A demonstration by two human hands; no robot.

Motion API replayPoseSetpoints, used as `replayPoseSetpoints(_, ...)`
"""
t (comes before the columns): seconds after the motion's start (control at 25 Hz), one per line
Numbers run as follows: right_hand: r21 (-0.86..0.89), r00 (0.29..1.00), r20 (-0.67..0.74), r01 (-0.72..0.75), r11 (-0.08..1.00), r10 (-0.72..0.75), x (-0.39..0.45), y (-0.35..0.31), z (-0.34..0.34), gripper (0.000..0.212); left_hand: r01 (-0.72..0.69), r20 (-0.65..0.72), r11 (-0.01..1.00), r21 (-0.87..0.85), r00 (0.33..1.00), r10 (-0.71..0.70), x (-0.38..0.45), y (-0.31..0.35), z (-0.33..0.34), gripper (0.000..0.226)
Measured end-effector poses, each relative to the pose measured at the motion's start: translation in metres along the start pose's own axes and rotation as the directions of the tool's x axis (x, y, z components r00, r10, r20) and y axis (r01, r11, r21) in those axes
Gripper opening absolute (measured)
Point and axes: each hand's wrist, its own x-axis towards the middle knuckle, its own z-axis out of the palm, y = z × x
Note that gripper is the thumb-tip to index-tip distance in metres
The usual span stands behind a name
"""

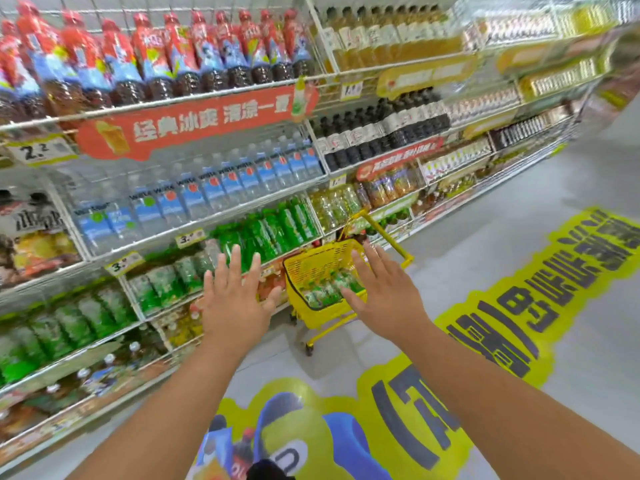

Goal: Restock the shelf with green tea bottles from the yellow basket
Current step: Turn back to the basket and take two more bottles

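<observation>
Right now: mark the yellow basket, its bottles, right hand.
yellow basket (pixel 313 263), head view, far mesh wall.
green tea bottles (pixel 322 292), head view, labels inside basket.
right hand (pixel 382 289), head view, back of hand.

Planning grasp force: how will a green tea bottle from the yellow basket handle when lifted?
Green tea bottles look full, so probably weighty. Smooth plastic wrap may slip. They lie sideways in the yellow basket, round-bodied, so likely to roll.

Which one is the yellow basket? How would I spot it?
Look at the grey floor beside the long drinks shelf. The yellow basket stands there on small wheels, just beyond the two open hands. It is the only bright yellow cart, with a tall handle and green bottles lying inside.
</observation>
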Motion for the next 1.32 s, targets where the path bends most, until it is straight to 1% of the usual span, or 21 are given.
replayPoseSetpoints(0.16,0.011,1.000,0.027,-0.010,1.000,0.010,0.038,0.043,0.016,0.080,-0.009,0.019,1.000,-0.002,1.000,0.009,0.044,0.040,0.027,0.082)
replayPoseSetpoints(0.28,0.015,0.999,0.037,-0.001,1.000,0.001,0.081,0.067,0.030,0.080,-0.029,-0.014,1.000,-0.012,0.999,0.029,0.098,0.060,0.053,0.079)
replayPoseSetpoints(0.36,-0.010,0.999,0.039,0.001,1.000,0.000,0.114,0.085,0.041,0.078,-0.032,-0.046,0.999,-0.031,0.998,0.030,0.137,0.073,0.073,0.079)
replayPoseSetpoints(0.4,-0.025,0.999,0.041,0.002,1.000,-0.001,0.131,0.093,0.046,0.078,-0.038,-0.042,0.998,-0.040,0.998,0.037,0.154,0.080,0.082,0.078)
replayPoseSetpoints(0.56,-0.052,0.996,0.080,-0.022,0.998,0.026,0.187,0.120,0.059,0.080,-0.055,0.028,0.996,-0.070,0.998,0.057,0.214,0.101,0.111,0.079)
replayPoseSetpoints(0.64,-0.040,0.993,0.117,-0.012,0.999,0.016,0.210,0.130,0.066,0.081,-0.052,0.077,0.995,-0.080,0.995,0.058,0.236,0.109,0.120,0.079)
replayPoseSetpoints(0.72,-0.041,0.989,0.146,-0.001,0.999,0.007,0.233,0.140,0.074,0.081,-0.035,0.088,0.994,-0.103,0.995,0.044,0.256,0.114,0.129,0.078)
replayPoseSetpoints(0.88,-0.028,0.976,0.208,0.070,0.997,-0.062,0.280,0.165,0.102,0.081,0.027,0.115,0.995,-0.092,0.993,-0.016,0.285,0.124,0.157,0.078)
replayPoseSetpoints(1.0,0.023,0.953,0.260,0.158,0.987,-0.158,0.318,0.191,0.137,0.087,0.128,0.148,0.990,-0.051,0.982,-0.119,0.301,0.134,0.183,0.078)
replayPoseSetpoints(1.08,0.047,0.935,0.282,0.208,0.977,-0.212,0.341,0.208,0.162,0.088,0.184,0.165,0.983,0.012,0.969,-0.184,0.308,0.145,0.203,0.076)
replayPoseSetpoints(1.12,0.058,0.918,0.312,0.237,0.970,-0.243,0.355,0.218,0.178,0.088,0.226,0.184,0.973,0.041,0.956,-0.229,0.313,0.153,0.217,0.076)
replayPoseSetpoints(1.2,0.080,0.885,0.371,0.271,0.959,-0.281,0.375,0.234,0.207,0.088,0.310,0.214,0.950,0.041,0.926,-0.312,0.321,0.169,0.241,0.076)
replayPoseSetpoints(1.28,0.098,0.868,0.391,0.290,0.952,-0.305,0.389,0.248,0.232,0.087,0.384,0.203,0.922,0.042,0.900,-0.385,0.323,0.180,0.264,0.075)
replayPoseSetpoints(1.32,0.104,0.856,0.410,0.298,0.949,-0.314,0.394,0.255,0.246,0.085,0.405,0.223,0.913,0.056,0.886,-0.407,0.324,0.185,0.279,0.075)
